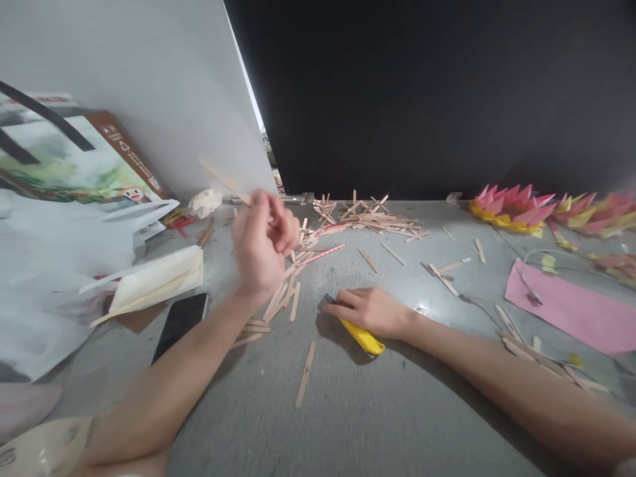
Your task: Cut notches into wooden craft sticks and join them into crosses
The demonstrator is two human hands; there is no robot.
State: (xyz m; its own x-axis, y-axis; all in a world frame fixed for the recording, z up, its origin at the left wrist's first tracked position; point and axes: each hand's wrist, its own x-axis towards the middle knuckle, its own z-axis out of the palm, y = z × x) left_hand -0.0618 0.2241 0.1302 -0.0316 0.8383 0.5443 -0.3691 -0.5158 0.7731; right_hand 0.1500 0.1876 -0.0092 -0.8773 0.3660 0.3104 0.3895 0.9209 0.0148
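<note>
Left hand [261, 248] pinches wooden stick [224, 180], likely light, stiff, brittle, best held near 1 end; right hand [375, 311] holds yellow cutter [364, 338].

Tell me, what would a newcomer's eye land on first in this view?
Probably the yellow cutter under the right hand, bright against the grey surface. Next, the spiky pink-and-yellow paper pieces at the picture's far right, by the black panel. Then the left hand, raised with a wooden stick, just left of the pile of loose sticks.
</note>
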